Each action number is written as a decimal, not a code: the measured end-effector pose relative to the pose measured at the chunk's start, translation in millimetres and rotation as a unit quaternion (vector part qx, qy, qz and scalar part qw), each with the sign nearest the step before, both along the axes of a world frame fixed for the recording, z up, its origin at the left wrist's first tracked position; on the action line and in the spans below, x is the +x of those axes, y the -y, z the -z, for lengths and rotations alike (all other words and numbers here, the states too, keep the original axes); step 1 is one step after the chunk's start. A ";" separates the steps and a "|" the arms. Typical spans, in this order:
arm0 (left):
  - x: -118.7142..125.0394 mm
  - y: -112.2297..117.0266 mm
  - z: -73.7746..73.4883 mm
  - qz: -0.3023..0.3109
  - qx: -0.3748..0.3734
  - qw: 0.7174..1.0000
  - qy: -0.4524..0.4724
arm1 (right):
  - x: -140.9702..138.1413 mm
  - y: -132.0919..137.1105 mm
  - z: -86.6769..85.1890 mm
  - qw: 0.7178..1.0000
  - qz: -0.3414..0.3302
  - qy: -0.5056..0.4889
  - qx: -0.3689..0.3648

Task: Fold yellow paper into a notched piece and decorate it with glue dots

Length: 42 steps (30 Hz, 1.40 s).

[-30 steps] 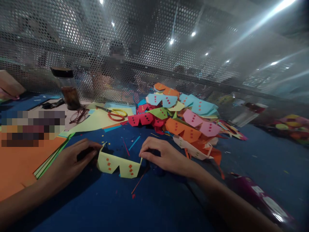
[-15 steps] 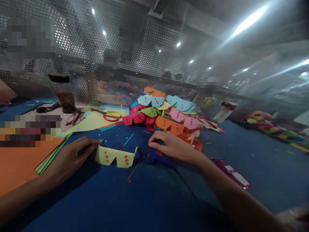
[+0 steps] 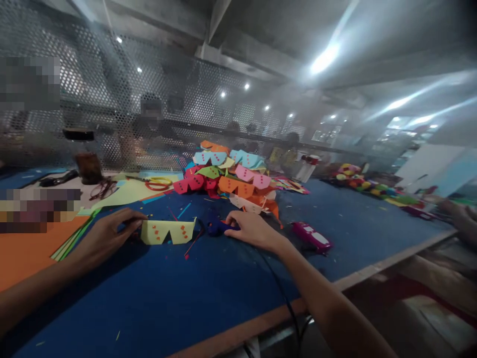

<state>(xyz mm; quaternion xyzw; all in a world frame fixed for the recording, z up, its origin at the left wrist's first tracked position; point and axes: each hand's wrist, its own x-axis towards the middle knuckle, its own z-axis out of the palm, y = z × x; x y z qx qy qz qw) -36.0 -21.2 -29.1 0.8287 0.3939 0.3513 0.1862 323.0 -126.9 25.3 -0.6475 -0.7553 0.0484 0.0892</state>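
Pale yellow paper glasses [image 3: 168,232] with small orange-red squares on both sides stand on the blue table in front of me. My left hand [image 3: 122,226] pinches their left end between thumb and fingers. To their right lies a dark blue glue gun [image 3: 215,223] with a black cord trailing to the table's front edge. My right hand [image 3: 244,229] has its fingers closed around the glue gun's rear part. Just behind the hands rises a heap of similar paper glasses in orange, pink, red, green and light blue, an orange pair [image 3: 235,187] at its front.
Scissors [image 3: 158,184] with yellow and red handles lie behind my left hand, near a lidded jar [image 3: 87,166]. Coloured paper sheets [image 3: 28,253] cover the left. A purple phone-like object [image 3: 312,237] rests at right. Another person's hand [image 3: 460,216] shows at the far right edge.
My view has turned to the right, bringing the table's front edge into sight. My right hand has lowered and closed on the glue gun. The left hand stays at the yellow glasses.
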 end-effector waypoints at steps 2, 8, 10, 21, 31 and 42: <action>0.0 -0.2 -0.1 0.000 0.003 1.000 0.001 | 1.4 3.5 0.2 1.000 0.001 0.001 0.014; -0.9 3.9 -1.4 0.002 -0.032 0.999 0.010 | 4.7 26.0 1.3 1.000 -0.007 -0.004 0.017; -1.2 3.8 -1.1 0.000 -0.034 0.999 0.007 | 4.8 35.2 1.7 1.000 -0.006 -0.009 0.020; -0.5 9.9 -10.4 0.019 -0.051 0.998 -0.008 | 4.7 62.8 4.0 0.999 -0.012 -0.047 0.018; -0.5 13.4 -13.6 0.023 -0.066 0.997 -0.010 | -50.0 17.6 -28.9 0.989 -0.113 -0.054 0.074; 3.3 20.3 -21.3 0.021 -0.012 0.999 0.038 | -83.7 -42.2 -23.4 0.977 -0.179 0.022 0.114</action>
